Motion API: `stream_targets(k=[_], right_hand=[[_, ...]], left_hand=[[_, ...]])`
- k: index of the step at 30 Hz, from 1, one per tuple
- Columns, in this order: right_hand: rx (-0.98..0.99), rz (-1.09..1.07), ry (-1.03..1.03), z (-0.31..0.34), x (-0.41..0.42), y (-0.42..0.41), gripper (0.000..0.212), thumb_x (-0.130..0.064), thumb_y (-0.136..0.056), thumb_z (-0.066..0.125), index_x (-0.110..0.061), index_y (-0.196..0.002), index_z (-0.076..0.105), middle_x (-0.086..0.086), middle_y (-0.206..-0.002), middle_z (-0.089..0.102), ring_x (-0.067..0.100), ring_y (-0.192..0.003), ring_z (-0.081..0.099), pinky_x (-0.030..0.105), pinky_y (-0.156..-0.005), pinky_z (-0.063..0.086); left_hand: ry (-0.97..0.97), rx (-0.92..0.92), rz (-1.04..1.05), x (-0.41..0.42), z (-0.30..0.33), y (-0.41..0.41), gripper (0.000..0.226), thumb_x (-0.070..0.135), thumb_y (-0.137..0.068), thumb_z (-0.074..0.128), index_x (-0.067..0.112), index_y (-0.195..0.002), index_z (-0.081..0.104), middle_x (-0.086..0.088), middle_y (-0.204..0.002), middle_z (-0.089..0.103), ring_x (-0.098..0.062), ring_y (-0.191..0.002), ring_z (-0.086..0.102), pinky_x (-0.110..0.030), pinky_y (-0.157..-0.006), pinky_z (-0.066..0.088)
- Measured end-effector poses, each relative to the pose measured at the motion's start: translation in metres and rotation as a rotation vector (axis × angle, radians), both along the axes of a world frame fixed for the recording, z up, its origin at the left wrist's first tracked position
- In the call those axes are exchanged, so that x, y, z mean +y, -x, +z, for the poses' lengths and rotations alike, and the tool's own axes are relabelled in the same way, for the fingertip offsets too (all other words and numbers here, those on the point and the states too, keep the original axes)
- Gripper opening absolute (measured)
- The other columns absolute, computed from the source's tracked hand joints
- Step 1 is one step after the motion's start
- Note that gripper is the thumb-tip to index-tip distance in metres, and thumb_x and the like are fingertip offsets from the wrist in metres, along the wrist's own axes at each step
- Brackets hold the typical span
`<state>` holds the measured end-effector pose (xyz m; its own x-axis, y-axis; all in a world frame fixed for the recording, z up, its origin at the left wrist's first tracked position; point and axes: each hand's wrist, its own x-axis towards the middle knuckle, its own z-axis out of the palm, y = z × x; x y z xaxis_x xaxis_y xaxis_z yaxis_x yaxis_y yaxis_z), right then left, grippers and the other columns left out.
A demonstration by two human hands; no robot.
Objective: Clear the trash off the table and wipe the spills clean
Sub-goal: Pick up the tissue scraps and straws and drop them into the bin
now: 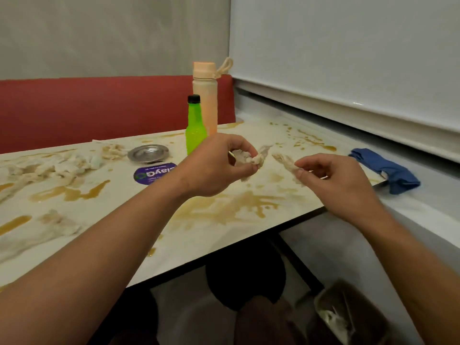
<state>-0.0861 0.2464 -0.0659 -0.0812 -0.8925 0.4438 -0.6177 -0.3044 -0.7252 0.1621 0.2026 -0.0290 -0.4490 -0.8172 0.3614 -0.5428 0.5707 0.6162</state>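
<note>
In the head view, at frame centre, the left hand (219, 165) pinches a crumpled, stained wad of white tissue (246, 159) above the pale laminate table (199, 235). Just right of it, the right hand (333, 180) grips a second twisted strip of soggy tissue (285, 161). Brown liquid spills (234, 207) spread beneath both hands. More wet tissue scraps (49, 168) lie at left, and a folded blue cloth (385, 170) sits at the right edge.

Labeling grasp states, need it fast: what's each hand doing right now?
Left hand: fingers pinch a crumpled tissue wad.
Right hand: fingers pinch a soggy tissue strip.
</note>
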Motion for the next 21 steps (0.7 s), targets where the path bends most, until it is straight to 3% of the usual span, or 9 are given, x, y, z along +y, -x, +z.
stream_targets(k=[6, 10, 15, 18, 21], right_hand=[[-0.003, -0.196, -0.028, -0.016, 0.042, 0.079, 0.01, -0.024, -0.091, 0.075, -0.031, -0.098, 0.075, -0.015, -0.088, 0.071, 0.001, -0.08, 0.064, 0.006, -0.063, 0.045], [0.0, -0.292, -0.085, -0.045, 0.063, 0.126, 0.012, -0.023, -0.091, 0.075, -0.032, -0.099, 0.075, -0.013, -0.087, 0.071, 0.003, -0.079, 0.065, 0.011, -0.063, 0.047], [-0.042, -0.421, -0.206, -0.116, 0.075, 0.177, 0.01, -0.02, -0.089, 0.076, -0.029, -0.093, 0.074, -0.008, -0.081, 0.071, 0.004, -0.07, 0.065, 0.018, -0.065, 0.047], [-0.031, -0.501, -0.277, -0.169, 0.079, 0.201, 0.014, -0.017, -0.087, 0.077, -0.029, -0.092, 0.072, -0.008, -0.079, 0.069, 0.006, -0.068, 0.064, 0.019, -0.065, 0.048], [-0.056, -0.567, -0.357, -0.215, 0.081, 0.22, 0.019, -0.013, -0.086, 0.077, -0.024, -0.1, 0.07, -0.005, -0.079, 0.068, 0.012, -0.071, 0.065, 0.03, -0.071, 0.054]], left_hand=[[-0.039, 0.034, -0.151, -0.002, -0.022, 0.095, 0.016, 0.032, -0.086, 0.08, 0.028, -0.099, 0.072, 0.008, -0.08, 0.074, -0.014, -0.072, 0.069, -0.028, -0.068, 0.055], [-0.072, -0.003, -0.221, 0.004, -0.053, 0.154, 0.019, 0.035, -0.088, 0.077, 0.029, -0.105, 0.072, 0.011, -0.081, 0.07, -0.007, -0.073, 0.064, -0.015, -0.064, 0.047], [-0.171, -0.078, -0.291, 0.008, -0.109, 0.216, 0.016, 0.037, -0.088, 0.076, 0.033, -0.103, 0.071, 0.014, -0.084, 0.066, -0.002, -0.069, 0.06, -0.016, -0.06, 0.046], [-0.259, -0.135, -0.306, 0.006, -0.148, 0.245, 0.019, 0.034, -0.09, 0.074, 0.032, -0.107, 0.069, 0.014, -0.094, 0.065, 0.001, -0.072, 0.058, -0.007, -0.056, 0.038], [-0.335, -0.169, -0.314, 0.004, -0.186, 0.268, 0.024, 0.031, -0.09, 0.074, 0.027, -0.113, 0.069, 0.012, -0.099, 0.067, -0.001, -0.081, 0.061, -0.012, -0.063, 0.042]])
